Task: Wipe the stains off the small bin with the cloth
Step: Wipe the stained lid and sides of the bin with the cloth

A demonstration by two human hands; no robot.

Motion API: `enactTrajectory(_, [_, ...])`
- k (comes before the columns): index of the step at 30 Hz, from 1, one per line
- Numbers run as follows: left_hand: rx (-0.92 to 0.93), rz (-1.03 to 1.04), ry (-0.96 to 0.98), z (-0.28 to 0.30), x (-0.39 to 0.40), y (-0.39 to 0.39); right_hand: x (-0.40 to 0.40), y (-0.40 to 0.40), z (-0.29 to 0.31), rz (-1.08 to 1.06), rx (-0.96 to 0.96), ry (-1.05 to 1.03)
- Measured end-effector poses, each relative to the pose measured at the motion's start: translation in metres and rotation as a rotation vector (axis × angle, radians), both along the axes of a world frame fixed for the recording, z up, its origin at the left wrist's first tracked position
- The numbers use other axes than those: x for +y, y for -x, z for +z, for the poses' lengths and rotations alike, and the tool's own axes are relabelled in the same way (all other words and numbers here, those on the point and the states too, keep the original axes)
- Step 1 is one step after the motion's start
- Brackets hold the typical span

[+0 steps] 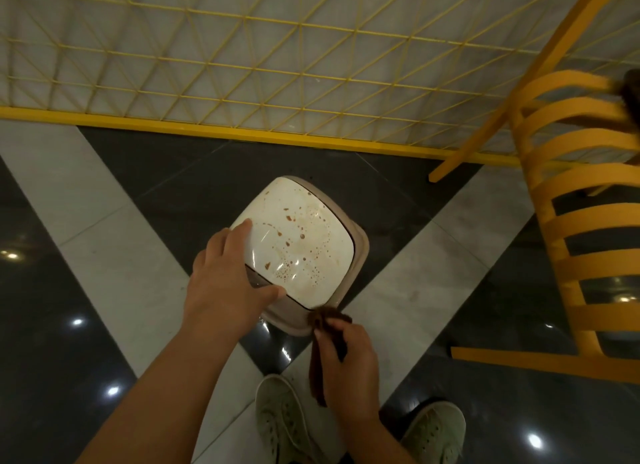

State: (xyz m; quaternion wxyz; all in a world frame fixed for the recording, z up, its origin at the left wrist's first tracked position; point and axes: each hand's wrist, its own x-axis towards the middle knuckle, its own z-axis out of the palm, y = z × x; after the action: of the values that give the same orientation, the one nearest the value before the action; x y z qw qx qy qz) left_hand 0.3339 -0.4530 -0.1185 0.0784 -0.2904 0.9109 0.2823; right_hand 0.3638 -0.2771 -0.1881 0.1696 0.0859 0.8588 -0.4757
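I see the small bin (298, 245) standing upright on the floor, just ahead of my shoes (284, 425), its cream lid (304, 228) facing up at me and spattered with brown stains (287, 217). Its longer side appears to run from near-right to far-left, though wide-angle distortion makes this uncertain. My left hand (225, 283) rests on the lid's near-left edge, fingers spread flat, steadying it. My right hand (346, 356) grips the brown cloth (327, 319), bunched at the bin's near rim. Recommended: keep the bin braced, flatten the cloth, and wipe in overlapping strokes.
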Motion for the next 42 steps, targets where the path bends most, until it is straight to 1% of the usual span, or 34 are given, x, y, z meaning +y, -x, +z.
enactTrajectory(2, [0.012, -0.004, 0.001, -0.001, 0.000, -0.001, 0.004, 0.000, -0.003, 0.079, 0.007, -0.033])
enactTrajectory(4, [0.014, -0.004, -0.004, -0.002, -0.001, 0.000, 0.011, 0.019, -0.006, 0.119, 0.058, -0.089])
enactTrajectory(7, [0.006, 0.002, 0.001, -0.001, 0.000, 0.002, 0.021, 0.069, -0.009, 0.014, 0.139, -0.161])
enactTrajectory(11, [-0.009, 0.008, 0.003, 0.000, 0.002, 0.003, 0.017, 0.131, -0.009, -0.045, 0.135, -0.253])
enactTrajectory(13, [-0.010, 0.014, -0.002, -0.001, 0.002, 0.004, 0.015, 0.133, -0.011, -0.083, 0.101, -0.225])
enactTrajectory(16, [-0.002, 0.012, 0.004, 0.000, 0.001, 0.003, 0.012, 0.091, -0.015, -0.127, 0.109, -0.121])
enactTrajectory(19, [-0.012, 0.014, -0.003, 0.001, 0.001, 0.003, 0.009, 0.028, -0.012, -0.031, 0.091, -0.053])
enactTrajectory(21, [-0.017, 0.014, -0.010, 0.002, 0.001, 0.002, 0.011, 0.009, -0.011, 0.054, 0.064, -0.053])
enactTrajectory(23, [-0.010, 0.015, -0.014, 0.002, 0.000, 0.001, 0.014, 0.013, -0.012, 0.095, 0.055, -0.077])
enactTrajectory(24, [-0.006, 0.015, -0.017, 0.002, 0.000, 0.001, 0.015, 0.018, -0.011, 0.082, 0.065, -0.082])
enactTrajectory(27, [0.002, 0.016, -0.031, 0.003, -0.001, 0.000, 0.009, 0.030, -0.005, 0.033, 0.126, -0.076])
enactTrajectory(29, [0.004, 0.012, -0.045, 0.004, -0.002, -0.001, 0.002, 0.032, 0.000, 0.059, 0.172, -0.089])
enactTrajectory(34, [0.004, 0.002, -0.035, 0.002, -0.003, -0.001, -0.023, 0.045, 0.024, 0.261, 0.314, -0.094])
enactTrajectory(38, [0.022, 0.001, -0.008, -0.001, -0.003, 0.000, -0.049, 0.061, 0.044, 0.412, 0.491, -0.113])
enactTrajectory(40, [0.022, -0.001, -0.012, -0.001, -0.004, 0.000, -0.043, 0.063, 0.040, 0.467, 0.520, -0.132])
enactTrajectory(42, [0.018, -0.007, -0.033, 0.001, -0.005, -0.001, -0.026, 0.060, 0.031, 0.504, 0.504, -0.154])
